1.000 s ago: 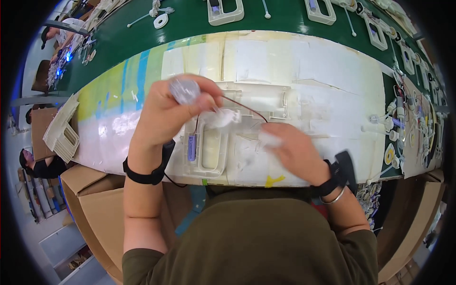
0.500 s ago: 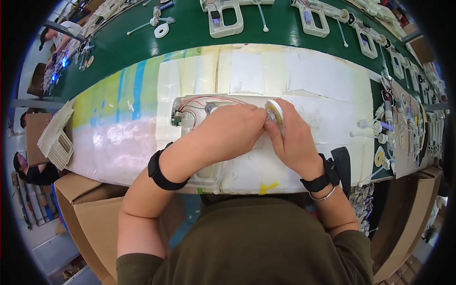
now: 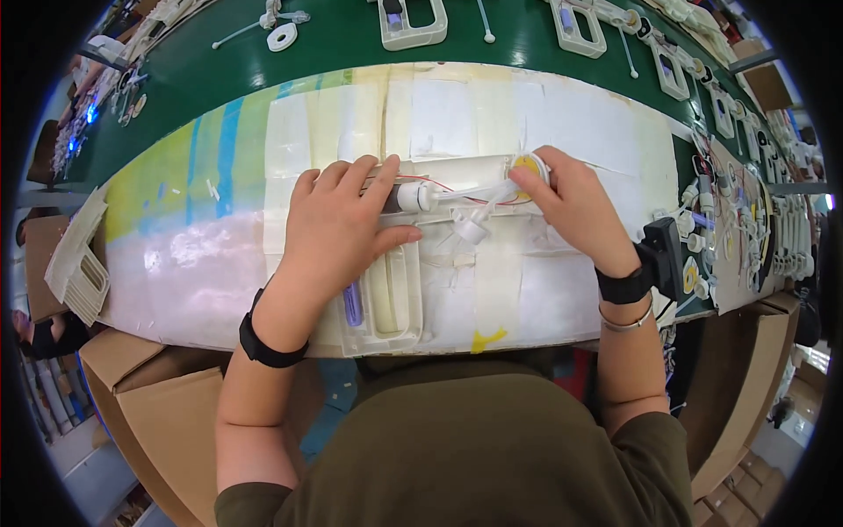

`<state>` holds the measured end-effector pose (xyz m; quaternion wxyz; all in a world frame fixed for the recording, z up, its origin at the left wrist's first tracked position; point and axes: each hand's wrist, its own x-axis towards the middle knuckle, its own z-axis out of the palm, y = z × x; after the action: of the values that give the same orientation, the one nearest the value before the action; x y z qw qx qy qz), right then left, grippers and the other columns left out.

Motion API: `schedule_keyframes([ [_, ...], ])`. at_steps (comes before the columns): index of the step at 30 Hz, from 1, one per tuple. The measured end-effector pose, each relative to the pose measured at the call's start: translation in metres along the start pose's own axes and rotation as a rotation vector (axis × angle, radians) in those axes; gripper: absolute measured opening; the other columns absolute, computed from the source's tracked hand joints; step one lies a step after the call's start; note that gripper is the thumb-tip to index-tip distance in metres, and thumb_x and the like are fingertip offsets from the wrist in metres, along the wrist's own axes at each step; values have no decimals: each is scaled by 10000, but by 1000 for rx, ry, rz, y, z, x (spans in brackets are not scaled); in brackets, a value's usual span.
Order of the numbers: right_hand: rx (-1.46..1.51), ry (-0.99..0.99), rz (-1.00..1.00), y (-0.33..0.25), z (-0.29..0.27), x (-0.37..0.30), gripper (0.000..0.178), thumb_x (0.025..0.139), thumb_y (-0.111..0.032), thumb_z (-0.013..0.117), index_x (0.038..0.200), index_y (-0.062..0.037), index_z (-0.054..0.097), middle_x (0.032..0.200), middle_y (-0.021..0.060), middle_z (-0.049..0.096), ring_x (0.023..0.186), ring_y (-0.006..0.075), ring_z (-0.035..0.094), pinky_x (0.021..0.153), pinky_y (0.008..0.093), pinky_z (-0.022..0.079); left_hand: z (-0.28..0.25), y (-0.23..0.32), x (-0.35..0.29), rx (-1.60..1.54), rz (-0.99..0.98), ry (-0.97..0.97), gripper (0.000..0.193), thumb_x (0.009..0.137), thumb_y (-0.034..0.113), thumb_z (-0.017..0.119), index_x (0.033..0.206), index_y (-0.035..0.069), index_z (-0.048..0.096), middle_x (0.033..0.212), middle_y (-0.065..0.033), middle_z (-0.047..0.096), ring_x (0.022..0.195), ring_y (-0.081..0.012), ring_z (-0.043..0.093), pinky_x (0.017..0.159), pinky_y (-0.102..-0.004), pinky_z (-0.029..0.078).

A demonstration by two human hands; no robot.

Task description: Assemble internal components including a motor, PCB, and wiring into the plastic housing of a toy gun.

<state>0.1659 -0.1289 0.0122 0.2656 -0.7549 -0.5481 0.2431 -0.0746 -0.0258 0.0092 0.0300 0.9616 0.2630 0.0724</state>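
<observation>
- The left hand lies palm down over the left part of the assembly; its fingers are spread and loosely bent, and the thumb stands apart from them. How firmly it presses, I cannot tell.
- The right hand is closed on a round disc of yellow and white colour, pinching it between the thumb and the fingers, at the right end of the shell.
- The pale cream plastic shell with a looped handle lies on the work board, in the middle before the person, with the handle toward the body.
- Just beside the left fingertips there is a dark grey cylinder with a white round end, lying along the shell.
- From this white end a whitish, partly clear plastic tube goes toward the disc.
- A small white plastic cap-like piece is below the tube, near its middle.
- Thin red wires run along the shell, passing close to the tube.
- A purple cylinder sits in the handle, at its left side, below the left hand.
- The work board is covered with white sheets; on the green table behind it stand similar shells with handles.
</observation>
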Motion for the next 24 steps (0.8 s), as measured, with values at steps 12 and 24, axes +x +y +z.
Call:
schedule_keyframes([
  [12,-368,77,82,-7,16,-8,342,887,-342,554,758,-38,468,538,191,537,530,408,543,466,461,424,4,2,-3,-26,-80,70,713,649,466,714,1218,80,528,1136,-53,565,998,-230,539,843,-365,390],
  [24,-85,67,-2,-4,4,0,301,903,-306,547,850,-23,461,555,204,516,540,434,516,472,471,387,4,5,-3,-42,-111,61,717,625,473,717,1202,83,545,1114,-61,566,984,-237,532,833,-379,392],
])
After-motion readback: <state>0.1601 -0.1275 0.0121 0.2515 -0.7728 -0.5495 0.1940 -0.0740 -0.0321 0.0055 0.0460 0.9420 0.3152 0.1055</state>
